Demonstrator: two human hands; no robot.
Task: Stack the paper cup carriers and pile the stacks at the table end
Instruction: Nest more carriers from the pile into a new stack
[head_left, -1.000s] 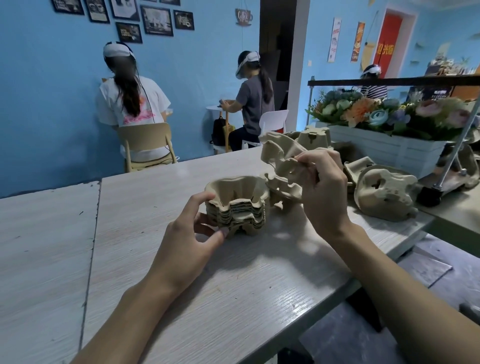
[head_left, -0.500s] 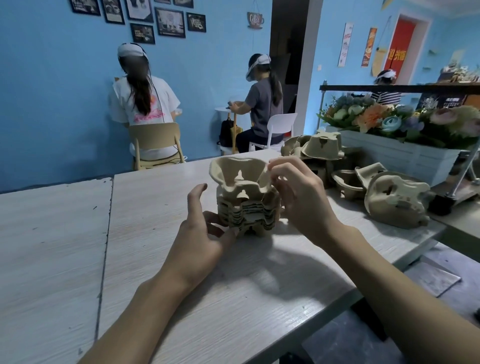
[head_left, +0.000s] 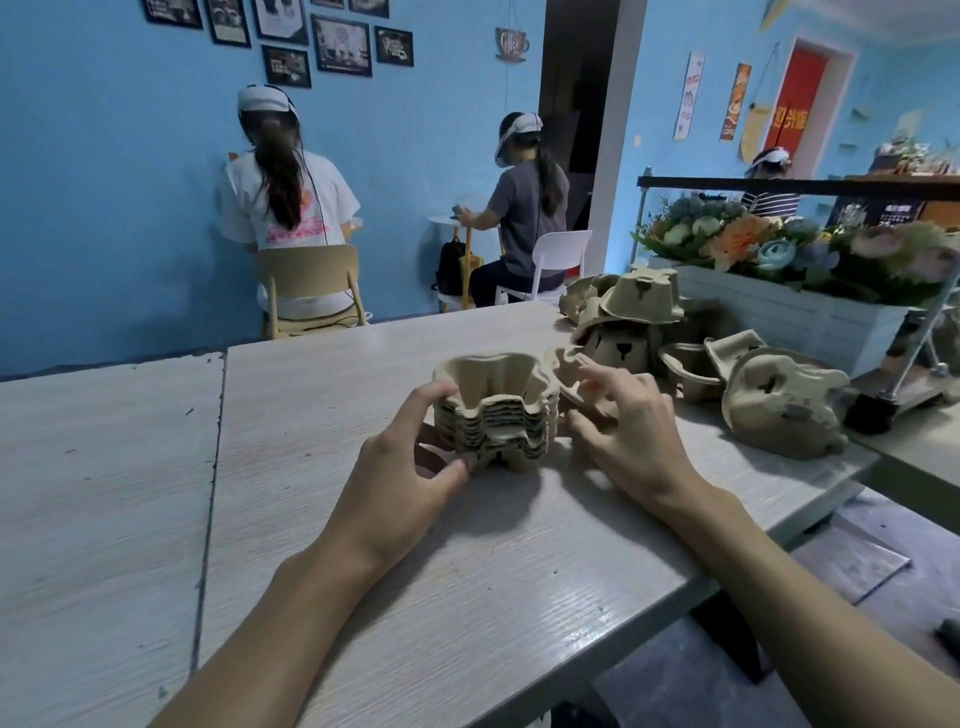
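Head view: the left hand (head_left: 410, 457) grips a nested stack of brown moulded-pulp cup carriers (head_left: 498, 415), thumb at its lower front and fingers curled over its upper rim. The stack stands upright on the pale wood-grain table (head_left: 467, 597), between the two hands. The right hand (head_left: 634, 431) sits just beside the stack with fingers spread, loosely bent and holding nothing; whether it touches the stack I cannot tell. Beyond the right hand lie loose brown pulp carriers (head_left: 779, 400), tumbled before a white slatted flower box (head_left: 810, 322).
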